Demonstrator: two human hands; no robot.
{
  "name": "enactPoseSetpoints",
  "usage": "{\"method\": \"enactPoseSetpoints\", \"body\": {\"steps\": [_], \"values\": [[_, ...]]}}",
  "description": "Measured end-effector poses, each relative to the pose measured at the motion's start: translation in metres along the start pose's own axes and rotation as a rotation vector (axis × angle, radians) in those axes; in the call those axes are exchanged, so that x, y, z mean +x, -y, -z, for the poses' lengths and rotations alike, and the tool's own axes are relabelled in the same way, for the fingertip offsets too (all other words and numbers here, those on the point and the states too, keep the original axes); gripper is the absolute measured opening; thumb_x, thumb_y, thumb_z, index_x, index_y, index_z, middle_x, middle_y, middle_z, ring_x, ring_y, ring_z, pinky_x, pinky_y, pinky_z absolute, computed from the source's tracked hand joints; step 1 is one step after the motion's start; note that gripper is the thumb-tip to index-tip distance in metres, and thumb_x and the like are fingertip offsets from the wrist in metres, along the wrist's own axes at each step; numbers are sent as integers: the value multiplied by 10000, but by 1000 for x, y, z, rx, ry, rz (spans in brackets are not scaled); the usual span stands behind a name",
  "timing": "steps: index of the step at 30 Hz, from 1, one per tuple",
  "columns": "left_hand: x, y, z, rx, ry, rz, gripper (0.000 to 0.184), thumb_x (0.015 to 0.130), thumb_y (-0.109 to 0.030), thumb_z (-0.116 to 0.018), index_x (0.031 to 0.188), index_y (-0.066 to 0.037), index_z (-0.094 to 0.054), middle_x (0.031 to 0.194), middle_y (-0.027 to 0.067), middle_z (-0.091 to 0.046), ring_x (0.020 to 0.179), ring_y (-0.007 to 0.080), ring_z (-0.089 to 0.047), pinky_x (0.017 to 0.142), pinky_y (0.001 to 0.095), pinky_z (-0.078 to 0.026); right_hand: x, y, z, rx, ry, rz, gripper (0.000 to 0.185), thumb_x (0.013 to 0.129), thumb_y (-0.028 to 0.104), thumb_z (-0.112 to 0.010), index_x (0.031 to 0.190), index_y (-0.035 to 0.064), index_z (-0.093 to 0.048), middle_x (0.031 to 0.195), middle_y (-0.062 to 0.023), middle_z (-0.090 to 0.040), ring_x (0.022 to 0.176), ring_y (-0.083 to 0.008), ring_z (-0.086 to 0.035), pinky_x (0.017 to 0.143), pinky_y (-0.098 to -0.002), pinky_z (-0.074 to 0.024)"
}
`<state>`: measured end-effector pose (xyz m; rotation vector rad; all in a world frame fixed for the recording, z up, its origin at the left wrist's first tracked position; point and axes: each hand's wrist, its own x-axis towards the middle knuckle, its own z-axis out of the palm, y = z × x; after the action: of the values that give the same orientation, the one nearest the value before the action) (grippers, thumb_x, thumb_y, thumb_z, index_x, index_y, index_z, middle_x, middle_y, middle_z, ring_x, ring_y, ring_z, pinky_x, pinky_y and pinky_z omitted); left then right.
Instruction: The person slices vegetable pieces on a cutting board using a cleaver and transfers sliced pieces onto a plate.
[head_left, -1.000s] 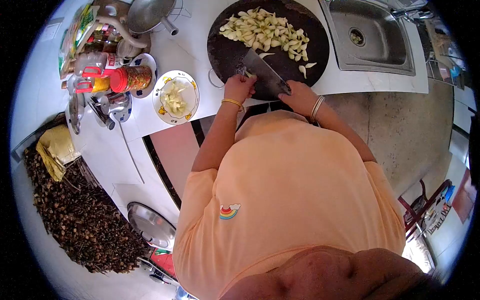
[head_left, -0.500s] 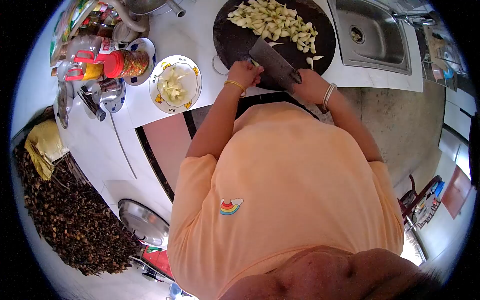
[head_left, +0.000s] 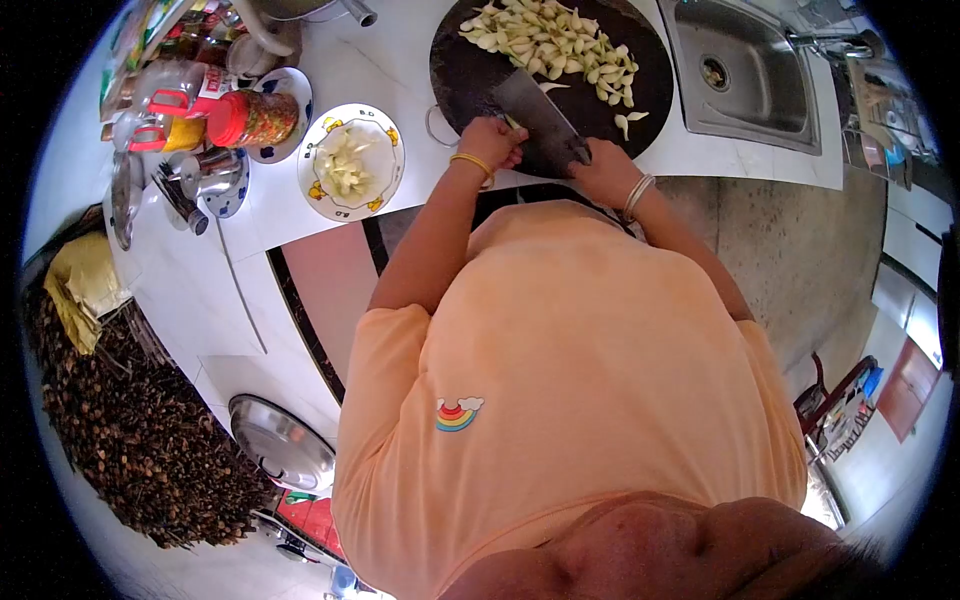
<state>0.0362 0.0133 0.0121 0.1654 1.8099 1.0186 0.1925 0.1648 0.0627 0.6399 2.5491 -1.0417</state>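
My right hand is closed round the handle of a cleaver, whose broad dark blade lies across the front of a round black chopping board. Beside the blade's left edge, my left hand pinches a small pale-green piece; most of it is hidden by the fingers. Behind the blade, a heap of pale, pointed, garlic-like cloves covers the back of the board. A few loose ones lie at its right. Thin whitish slices fill the middle of a patterned plate to my left.
A steel sink with a tap is right of the board. At left stand a red-lidded jar, bottles and a steel cup. Below the counter lie a steel lid and a dark brown heap.
My right hand and the cleaver handle have moved a little left, closer to my left hand, so the blade is angled more steeply. My left hand keeps its pinch. The whole view has shifted slightly.
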Motion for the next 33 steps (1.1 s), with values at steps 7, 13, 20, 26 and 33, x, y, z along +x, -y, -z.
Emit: {"method": "enactPoseSetpoints", "body": {"steps": [7,13,20,26,33], "values": [[10,8,2,1,52,5,304,866,-263,-713,834,34,-653,696,105,-675,575,148,-642,511,273,-529,-10,1,28,242,163,-150,302,810,224,-611,850,-74,-595,655,-211,-617,590,-302,-632,592,-407,-509],[13,10,2,-7,49,13,260,858,-217,-713,804,32,-668,693,110,-677,580,155,-650,519,269,-534,-7,2,34,249,212,-152,275,797,207,-611,811,-67,-595,609,-190,-603,515,-278,-603,549,-396,-501],[12,11,3,-17,46,-10,263,859,-221,-711,804,34,-678,693,105,-679,589,163,-658,526,277,-541,6,-5,25,169,221,-132,240,836,179,-633,792,-30,-524,553,-61,-511,413,-154,-506,386,-320,-419],[10,10,1,13,27,-32,260,879,-223,-690,804,23,-650,683,109,-674,569,154,-642,501,278,-519,11,-2,20,121,224,-113,250,830,190,-634,797,-42,-548,580,-115,-555,478,-248,-576,468,-380,-473],[8,11,-3,9,-33,-56,264,862,-224,-689,774,20,-643,652,111,-666,563,160,-657,513,290,-518,9,-6,-9,12,7,11,355,827,266,-618,900,-81,-601,881,-299,-630,871,-453,-620,793,-481,-499]]}}
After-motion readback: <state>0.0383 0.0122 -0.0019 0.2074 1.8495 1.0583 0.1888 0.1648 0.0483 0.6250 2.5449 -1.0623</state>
